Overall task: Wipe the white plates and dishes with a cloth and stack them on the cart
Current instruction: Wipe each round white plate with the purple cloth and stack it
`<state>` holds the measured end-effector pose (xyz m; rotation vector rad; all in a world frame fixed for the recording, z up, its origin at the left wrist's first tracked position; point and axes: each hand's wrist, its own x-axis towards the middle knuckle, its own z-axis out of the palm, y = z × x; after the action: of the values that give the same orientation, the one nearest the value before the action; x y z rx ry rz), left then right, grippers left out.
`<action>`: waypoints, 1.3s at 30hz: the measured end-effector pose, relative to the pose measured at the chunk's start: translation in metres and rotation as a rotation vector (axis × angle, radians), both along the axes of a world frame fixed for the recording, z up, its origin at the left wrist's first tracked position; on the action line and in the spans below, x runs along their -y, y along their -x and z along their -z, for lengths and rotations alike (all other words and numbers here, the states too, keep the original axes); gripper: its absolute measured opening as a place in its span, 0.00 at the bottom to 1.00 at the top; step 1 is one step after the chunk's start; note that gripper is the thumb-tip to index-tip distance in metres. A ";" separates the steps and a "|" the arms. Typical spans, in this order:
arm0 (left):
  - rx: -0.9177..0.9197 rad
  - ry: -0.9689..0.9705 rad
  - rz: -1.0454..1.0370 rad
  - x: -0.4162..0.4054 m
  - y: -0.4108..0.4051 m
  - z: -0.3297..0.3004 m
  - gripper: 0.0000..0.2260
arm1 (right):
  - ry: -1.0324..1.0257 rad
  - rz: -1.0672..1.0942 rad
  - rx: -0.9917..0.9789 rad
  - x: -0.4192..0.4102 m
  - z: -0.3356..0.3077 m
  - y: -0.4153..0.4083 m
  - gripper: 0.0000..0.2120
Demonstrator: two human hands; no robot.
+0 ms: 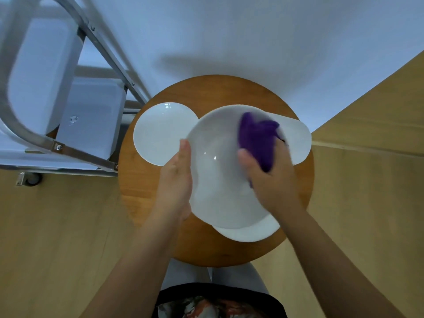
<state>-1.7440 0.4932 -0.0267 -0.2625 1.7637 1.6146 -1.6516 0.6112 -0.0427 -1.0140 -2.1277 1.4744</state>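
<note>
My left hand (177, 177) grips the left rim of a large white plate (220, 180), fingers curled under it, thumb along the edge, holding it above the round wooden table (142, 198). My right hand (273, 175) is closed on a purple cloth (258, 138), pressing it on the plate's upper right. Smaller white plate (161, 133) on the table left, another plate (298, 138) behind right, one (250, 232) below. Metal cart (46, 138) far left holding white dishes (39, 74). No readable writing or labels anywhere.
</note>
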 end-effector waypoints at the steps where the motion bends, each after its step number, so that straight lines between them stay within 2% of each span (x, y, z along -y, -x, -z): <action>1: -0.006 -0.012 0.021 -0.003 -0.004 0.000 0.16 | -0.101 -0.105 0.040 0.007 -0.001 0.008 0.27; 4: 0.097 -0.050 -0.112 -0.003 0.002 0.000 0.19 | -0.237 -0.491 0.031 0.026 0.011 -0.002 0.31; 6: 0.081 -0.024 -0.179 0.004 0.015 0.001 0.16 | -0.296 -0.629 0.050 0.031 0.020 -0.027 0.30; 8: 0.026 0.042 -0.177 0.007 0.023 0.002 0.14 | -0.406 -0.666 0.084 0.032 0.027 -0.046 0.29; 11: 0.090 0.068 -0.162 0.006 0.019 0.005 0.14 | -0.648 -0.606 0.128 0.034 0.032 -0.051 0.27; 13: 0.146 0.049 -0.169 0.004 0.015 0.005 0.14 | -0.721 -0.525 0.078 0.037 0.028 -0.047 0.23; 16: 0.183 0.006 -0.166 0.007 0.019 0.005 0.11 | -0.728 -0.517 -0.092 0.034 0.013 -0.048 0.19; 18: 0.235 -0.083 -0.070 0.010 0.023 0.001 0.20 | -0.528 -0.459 -0.138 0.030 -0.008 -0.046 0.20; 20: 0.239 -0.131 0.021 0.012 0.026 -0.003 0.31 | -0.080 -0.260 -0.070 0.024 -0.032 -0.038 0.21; 21: 0.202 -0.128 0.043 0.012 0.026 -0.005 0.33 | 0.132 -0.126 -0.058 0.019 -0.038 -0.035 0.22; 23: 0.083 -0.052 0.035 0.010 0.025 -0.006 0.32 | 0.468 0.071 -0.149 0.004 -0.044 -0.033 0.24; 25: -0.043 0.136 -0.027 0.009 0.024 0.006 0.27 | 0.791 0.128 -0.369 -0.005 -0.045 -0.033 0.22; 26: -0.033 0.189 -0.051 0.010 0.023 0.011 0.25 | 0.893 0.158 -0.433 -0.006 -0.044 -0.033 0.20; 28: 0.153 0.102 -0.125 0.013 0.019 0.021 0.23 | 1.002 0.219 -0.459 -0.004 -0.033 -0.036 0.16; 30: 0.246 0.043 -0.246 0.018 0.018 0.030 0.19 | 1.062 0.220 -0.426 -0.004 -0.021 -0.038 0.13; 32: 0.210 0.096 -0.363 0.020 0.019 0.034 0.16 | 1.015 0.227 -0.326 -0.009 -0.011 -0.039 0.13; 34: 0.086 0.162 -0.374 0.023 0.024 0.035 0.14 | 0.779 0.265 -0.144 -0.014 -0.003 -0.042 0.17; 36: -0.107 0.224 -0.301 0.023 0.030 0.030 0.14 | 0.549 0.309 -0.021 -0.015 0.000 -0.044 0.22; 37: -0.233 0.251 -0.252 0.023 0.032 0.026 0.15 | 0.466 0.275 -0.022 -0.014 -0.001 -0.043 0.25; 39: -0.492 0.285 -0.116 0.019 0.031 0.016 0.20 | 0.306 0.065 -0.108 -0.008 -0.010 -0.035 0.31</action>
<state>-1.7749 0.4744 -0.0425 -0.1035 2.3986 1.5972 -1.6162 0.6192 -0.0325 -1.0672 -1.8136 1.8164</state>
